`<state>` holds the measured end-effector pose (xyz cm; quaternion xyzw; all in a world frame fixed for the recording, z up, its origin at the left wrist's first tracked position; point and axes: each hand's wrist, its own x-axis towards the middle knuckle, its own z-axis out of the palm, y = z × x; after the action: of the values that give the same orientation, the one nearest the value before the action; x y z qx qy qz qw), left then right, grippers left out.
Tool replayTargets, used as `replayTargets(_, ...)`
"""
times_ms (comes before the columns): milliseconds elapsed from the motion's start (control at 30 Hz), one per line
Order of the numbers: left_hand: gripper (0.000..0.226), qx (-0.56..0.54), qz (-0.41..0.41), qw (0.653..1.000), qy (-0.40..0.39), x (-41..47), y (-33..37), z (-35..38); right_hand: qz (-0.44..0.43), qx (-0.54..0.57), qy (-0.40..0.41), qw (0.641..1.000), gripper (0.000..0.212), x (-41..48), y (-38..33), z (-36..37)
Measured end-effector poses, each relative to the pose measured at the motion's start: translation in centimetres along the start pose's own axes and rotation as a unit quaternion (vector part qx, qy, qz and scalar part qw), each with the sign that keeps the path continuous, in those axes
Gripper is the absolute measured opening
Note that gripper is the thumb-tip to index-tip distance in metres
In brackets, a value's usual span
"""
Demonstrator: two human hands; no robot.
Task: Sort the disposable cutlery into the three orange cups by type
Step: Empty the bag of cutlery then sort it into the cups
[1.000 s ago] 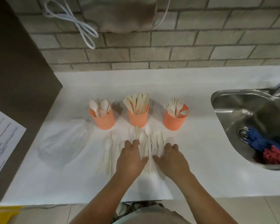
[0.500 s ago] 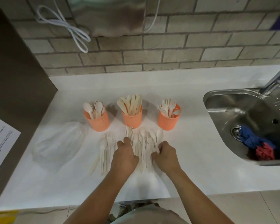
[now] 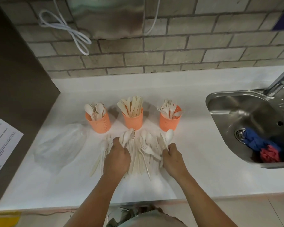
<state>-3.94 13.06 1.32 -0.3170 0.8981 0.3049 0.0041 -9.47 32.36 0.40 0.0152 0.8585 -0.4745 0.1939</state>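
Three orange cups stand in a row on the white counter: the left cup (image 3: 100,123) holds spoons, the middle cup (image 3: 133,120) holds wooden knives, the right cup (image 3: 169,122) holds forks. In front of them lies a loose pile of pale cutlery (image 3: 144,153). My left hand (image 3: 117,158) rests on the pile's left side with fingers around a white spoon (image 3: 126,137). My right hand (image 3: 173,157) pinches the handle of another white spoon (image 3: 169,135), whose bowl points up towards the right cup.
A clear plastic bag (image 3: 61,145) lies left of the pile. A steel sink (image 3: 252,122) with blue and red cloths (image 3: 261,148) is at the right. A brown panel with a printed sheet (image 3: 0,141) bounds the left; a brick wall stands behind.
Both hands went from lying flat on the pile to gripping. My right hand lifted a white spoon at the pile's right edge; my left fingers closed around a spoon on the left.
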Motion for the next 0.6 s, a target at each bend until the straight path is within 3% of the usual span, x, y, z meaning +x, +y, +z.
replayTargets(200,0.046,-0.098,-0.021,0.995,0.002,-0.6,0.1,-0.5,-0.037,-0.013,0.019,0.999,0.013,-0.3,-0.1,-0.4)
replayTargets(333,0.025,-0.157,-0.006,0.988,0.009,-0.5,-0.3,-0.2,-0.076,-0.022,0.048,0.996,0.012,0.0,-0.3,-1.1)
replayTargets(400,0.026,-0.175,0.004,0.985,0.007,-0.7,-0.1,-0.2,-0.099,-0.030,0.060,0.993,0.012,0.2,-0.5,-1.4)
replayTargets(600,0.017,-0.245,0.011,0.969,-0.043,-1.5,0.7,0.3,-0.157,-0.025,0.107,0.982,0.012,0.7,-2.0,-2.8)
